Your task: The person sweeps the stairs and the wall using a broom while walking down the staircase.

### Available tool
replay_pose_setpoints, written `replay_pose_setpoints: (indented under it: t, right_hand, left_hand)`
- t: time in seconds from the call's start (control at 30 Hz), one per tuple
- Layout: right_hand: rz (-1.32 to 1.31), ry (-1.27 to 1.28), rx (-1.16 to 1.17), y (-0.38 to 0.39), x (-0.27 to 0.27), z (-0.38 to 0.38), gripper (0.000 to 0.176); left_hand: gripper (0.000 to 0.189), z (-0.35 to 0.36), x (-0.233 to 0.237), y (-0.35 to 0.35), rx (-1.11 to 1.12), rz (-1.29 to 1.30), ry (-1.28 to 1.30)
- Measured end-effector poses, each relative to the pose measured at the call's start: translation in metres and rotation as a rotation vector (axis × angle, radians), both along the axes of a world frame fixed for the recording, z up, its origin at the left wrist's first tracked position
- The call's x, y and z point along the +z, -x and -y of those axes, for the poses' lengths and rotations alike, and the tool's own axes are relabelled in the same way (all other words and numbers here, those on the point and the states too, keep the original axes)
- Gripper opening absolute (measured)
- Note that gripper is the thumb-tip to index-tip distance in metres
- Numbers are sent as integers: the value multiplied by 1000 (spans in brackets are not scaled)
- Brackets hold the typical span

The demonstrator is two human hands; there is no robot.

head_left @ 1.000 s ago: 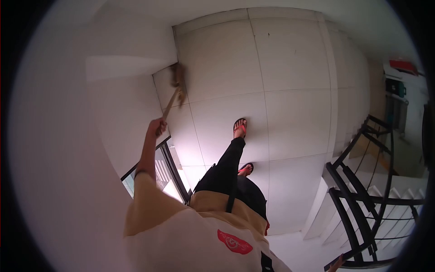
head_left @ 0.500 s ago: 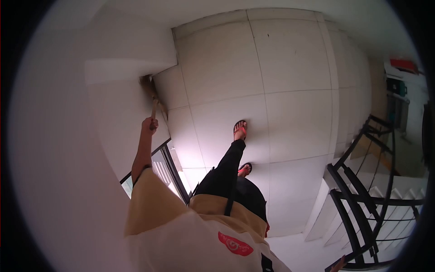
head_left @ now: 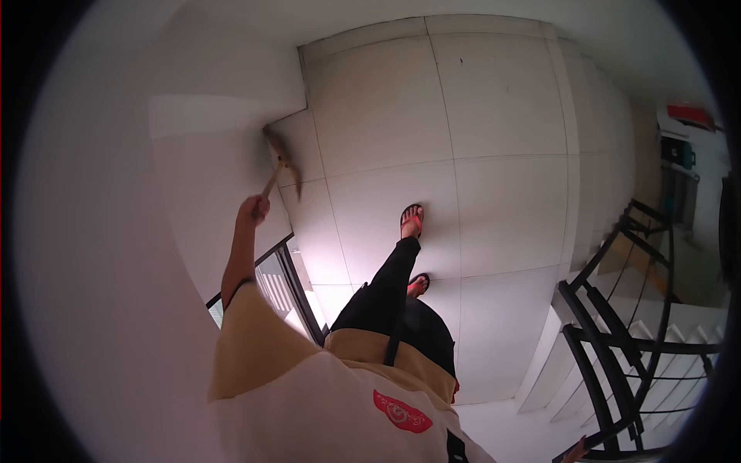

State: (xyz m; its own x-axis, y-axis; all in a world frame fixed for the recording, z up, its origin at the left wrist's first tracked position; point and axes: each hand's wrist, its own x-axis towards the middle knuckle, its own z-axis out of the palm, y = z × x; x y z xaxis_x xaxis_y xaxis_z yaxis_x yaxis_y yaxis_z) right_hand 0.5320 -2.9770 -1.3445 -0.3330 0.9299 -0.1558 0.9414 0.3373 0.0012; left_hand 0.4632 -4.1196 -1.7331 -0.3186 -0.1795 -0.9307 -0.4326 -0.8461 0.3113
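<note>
My left hand (head_left: 255,209) is closed round the handle of what looks like a broom (head_left: 284,162). Its wide brown head, blurred by motion, lies at the foot of the white wall, over the edge of the tiled floor. At the bottom right, a small part of my right hand (head_left: 575,450) shows beside the black stair railing (head_left: 611,386). The rest of that hand is cut off by the frame edge, and I cannot tell whether it grips the rail.
Pale floor tiles (head_left: 509,216) spread under my feet in red and black flip-flops (head_left: 412,221). White walls (head_left: 93,255) rise at the left. A dark-framed window (head_left: 289,282) stands near my left arm. Stairs (head_left: 571,386) lie beyond the railing, with red and green objects farther off.
My left hand stays in nearly the same spot, while the broom head has swung to the right, away from the wall corner. My right hand has hardly moved.
</note>
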Motion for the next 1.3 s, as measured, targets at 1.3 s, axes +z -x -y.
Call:
replay_pose_setpoints:
  t: [1.3]
  right_hand:
    - [257,-461,89,-43,-24,-61,97]
  left_hand:
    - [33,-234,-14,29,-214,217,525]
